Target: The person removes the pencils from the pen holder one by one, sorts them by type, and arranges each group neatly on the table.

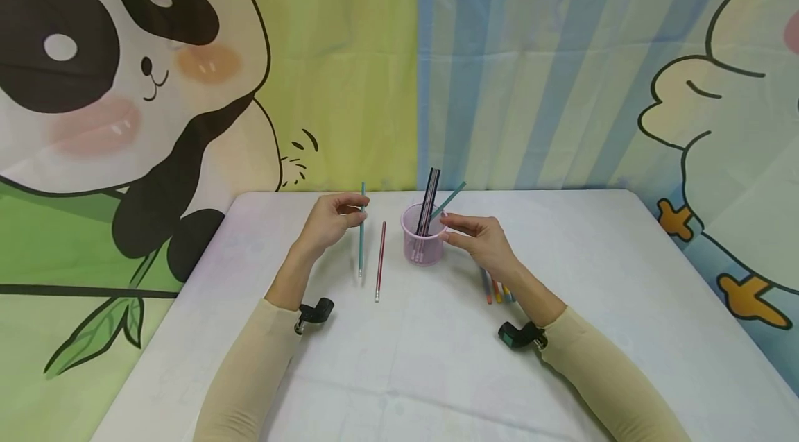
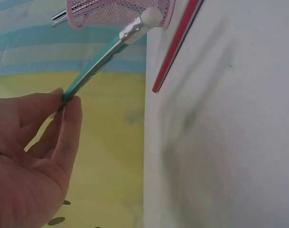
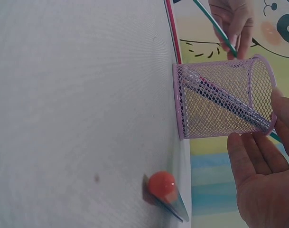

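My left hand (image 1: 337, 220) pinches a teal pencil (image 1: 361, 248) near its upper end, with fingertips and thumb. The pencil's white eraser (image 2: 151, 17) points down, close over the table. A red pencil (image 1: 381, 261) lies on the table just right of it. My right hand (image 1: 483, 241) holds the rim of a pink mesh pen cup (image 3: 220, 99) from the right side, thumb and fingers at the rim. The cup stands upright with black striped pencils (image 1: 428, 199) and another teal pencil (image 1: 451, 196) leaning in it.
Several pencils with coloured ends (image 1: 489, 293) lie under my right forearm, partly hidden by it. One orange end (image 3: 162, 185) shows close in the right wrist view. The white table (image 1: 399, 372) meets a printed cloth backdrop (image 1: 349, 67) at its far edge.
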Demonstrator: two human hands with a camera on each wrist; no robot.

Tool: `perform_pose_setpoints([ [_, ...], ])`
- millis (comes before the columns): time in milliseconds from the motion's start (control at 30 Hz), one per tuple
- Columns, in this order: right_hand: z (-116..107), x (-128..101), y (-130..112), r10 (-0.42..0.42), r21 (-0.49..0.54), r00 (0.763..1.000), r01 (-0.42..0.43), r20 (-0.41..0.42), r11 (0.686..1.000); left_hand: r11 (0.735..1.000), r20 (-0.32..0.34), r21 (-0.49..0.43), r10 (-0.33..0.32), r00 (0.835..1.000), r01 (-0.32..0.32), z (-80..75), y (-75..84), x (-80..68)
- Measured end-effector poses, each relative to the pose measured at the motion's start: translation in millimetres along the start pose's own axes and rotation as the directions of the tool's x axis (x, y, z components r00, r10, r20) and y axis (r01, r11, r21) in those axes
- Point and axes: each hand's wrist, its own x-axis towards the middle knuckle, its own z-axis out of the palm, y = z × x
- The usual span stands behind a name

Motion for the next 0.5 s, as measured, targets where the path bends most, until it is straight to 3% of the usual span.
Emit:
perform_pose_setpoints([
  [267,0,-1,-1,0.008,0.022,1.0,-0.008,-0.001,1.0,0.992,0.069,0.121,-0.044,0.997,0.036,5.9,-17.2,4.3],
  [500,2,-1,-3,0.004,0.01,1.0,-0.004,-0.005,1.0,0.981,0.131,0.19,-0.061,0.99,0.035,12.6,-19.9,3.9],
])
